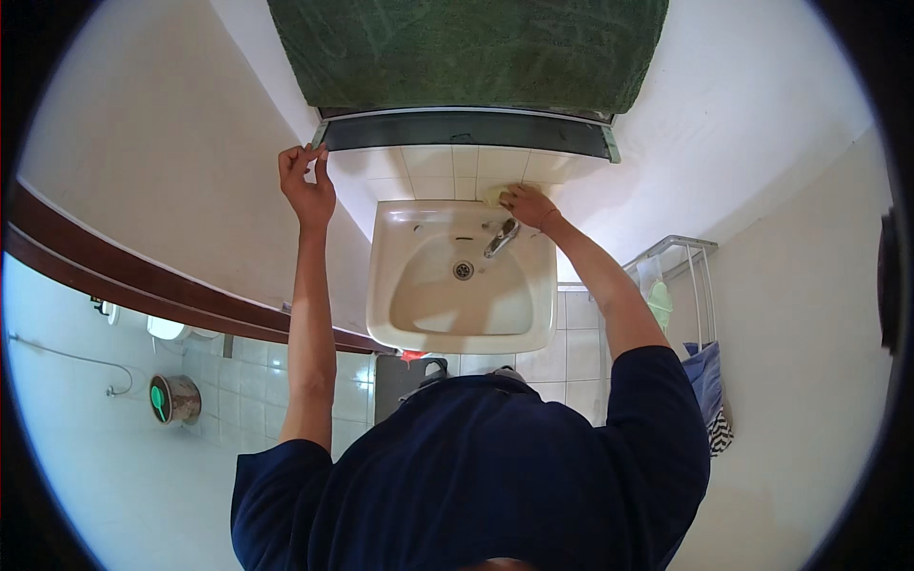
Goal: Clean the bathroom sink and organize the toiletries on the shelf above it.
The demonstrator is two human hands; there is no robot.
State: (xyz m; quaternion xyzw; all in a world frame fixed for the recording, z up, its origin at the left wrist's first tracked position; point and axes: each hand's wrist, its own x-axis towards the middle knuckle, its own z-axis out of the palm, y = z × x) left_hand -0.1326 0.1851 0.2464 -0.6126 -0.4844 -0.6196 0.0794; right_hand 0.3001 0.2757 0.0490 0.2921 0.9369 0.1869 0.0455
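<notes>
My right hand [530,205] holds a pale yellow-green cloth or sponge [495,195] against the back rim of a cream washbasin [464,342], where the tiles meet it. A chrome tap [502,238] stands just below that hand, angled over the bowl. The drain [463,270] is uncovered and no standing water shows. My left hand [308,184] is raised left of the basin, its fingers curled and its thumb near the index finger. Its fingertips are at the left bracket [319,134] of a dark glass shelf [464,133]; whether they touch or grip it is unclear.
A green towel [471,50] hangs above the shelf. On the right, a metal rack [696,285] carries a blue cloth [703,382]. Past a brown door frame [178,282] at left stands a bucket [187,398] with a green dipper [158,402]. A dark mat [400,385] lies below the basin.
</notes>
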